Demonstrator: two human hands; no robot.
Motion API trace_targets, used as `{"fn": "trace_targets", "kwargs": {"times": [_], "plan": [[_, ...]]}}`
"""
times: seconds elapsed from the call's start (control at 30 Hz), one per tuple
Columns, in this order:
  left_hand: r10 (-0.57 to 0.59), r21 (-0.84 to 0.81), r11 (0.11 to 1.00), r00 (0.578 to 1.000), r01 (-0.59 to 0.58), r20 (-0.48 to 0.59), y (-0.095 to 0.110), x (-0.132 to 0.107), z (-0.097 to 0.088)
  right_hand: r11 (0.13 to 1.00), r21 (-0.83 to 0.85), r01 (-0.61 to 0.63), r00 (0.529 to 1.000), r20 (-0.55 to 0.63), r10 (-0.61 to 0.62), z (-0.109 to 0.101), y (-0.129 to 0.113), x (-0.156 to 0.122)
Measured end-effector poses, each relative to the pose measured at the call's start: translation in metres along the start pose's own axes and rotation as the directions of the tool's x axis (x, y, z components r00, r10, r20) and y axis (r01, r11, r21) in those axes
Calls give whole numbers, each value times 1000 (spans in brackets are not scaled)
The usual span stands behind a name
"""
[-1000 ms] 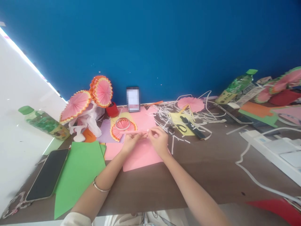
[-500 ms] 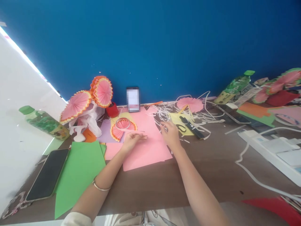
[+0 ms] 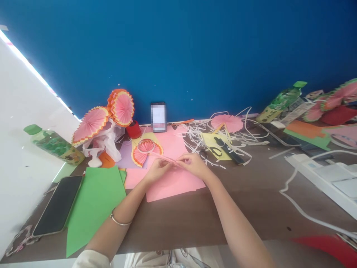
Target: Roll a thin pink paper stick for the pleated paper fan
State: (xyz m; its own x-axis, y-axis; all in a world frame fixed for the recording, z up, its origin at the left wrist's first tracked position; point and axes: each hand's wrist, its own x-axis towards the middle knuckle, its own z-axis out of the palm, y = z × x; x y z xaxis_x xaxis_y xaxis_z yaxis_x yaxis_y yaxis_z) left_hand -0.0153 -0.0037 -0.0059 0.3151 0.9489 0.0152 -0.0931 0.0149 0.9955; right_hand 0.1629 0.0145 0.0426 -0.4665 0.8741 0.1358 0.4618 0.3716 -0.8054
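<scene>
Over the pink paper sheets [image 3: 167, 190], my left hand [image 3: 158, 170] is closed on a narrow folded pink paper strip [image 3: 161, 156]. Its fingers pinch the strip, whose free end points up and left. My right hand [image 3: 192, 164] is also closed, thumb and fingertips pinching the same strip at its right end. The two hands almost meet. Just behind the strip, a pleated paper fan [image 3: 139, 158] in pink, yellow and orange lies flat with a roll of clear tape [image 3: 146, 146] on it. Dark scissor-like handles [image 3: 216, 151] lie beyond my right hand.
Green paper [image 3: 96, 204] and a phone [image 3: 58, 205] lie left. Another phone [image 3: 158, 117] leans on the blue wall. Pleated fans [image 3: 121, 108] and a green-capped bottle [image 3: 55, 145] stand back left. White paper scraps [image 3: 195, 136] are heaped behind; a power strip [image 3: 320, 178] lies right.
My right hand has moved left from beside the scraps to the strip and now pinches its right end. My left hand keeps its hold; the strip has tilted slightly.
</scene>
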Motion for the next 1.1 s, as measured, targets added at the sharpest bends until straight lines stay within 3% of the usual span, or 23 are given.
{"fn": "trace_targets", "kwargs": {"times": [0.43,0.7,0.8,0.87,0.97,1.03,1.1], "plan": [[0,23,1000,1000,0,7,2,-2,1,999,-48,-18,1000,8,18,4,-3,-2],[-27,30,999,999,28,-28,-3,-1,2,975,-208,78,996,-32,-86,11,3,0],[-23,33,999,996,26,-89,-7,1,1,914,-370,169,974,-80,-213,21,2,0],[-6,34,999,990,11,-143,-8,2,0,820,-529,217,950,-79,-302,30,-3,-2],[41,39,999,976,-33,-212,-6,3,-2,715,-657,237,938,-38,-346,39,-10,-4],[53,14,999,974,-51,-220,-1,2,-4,800,-555,229,948,-60,-314,37,-11,-4],[46,-25,998,979,-52,-200,3,2,-7,942,-292,166,968,-135,-212,27,-9,-2]]}}
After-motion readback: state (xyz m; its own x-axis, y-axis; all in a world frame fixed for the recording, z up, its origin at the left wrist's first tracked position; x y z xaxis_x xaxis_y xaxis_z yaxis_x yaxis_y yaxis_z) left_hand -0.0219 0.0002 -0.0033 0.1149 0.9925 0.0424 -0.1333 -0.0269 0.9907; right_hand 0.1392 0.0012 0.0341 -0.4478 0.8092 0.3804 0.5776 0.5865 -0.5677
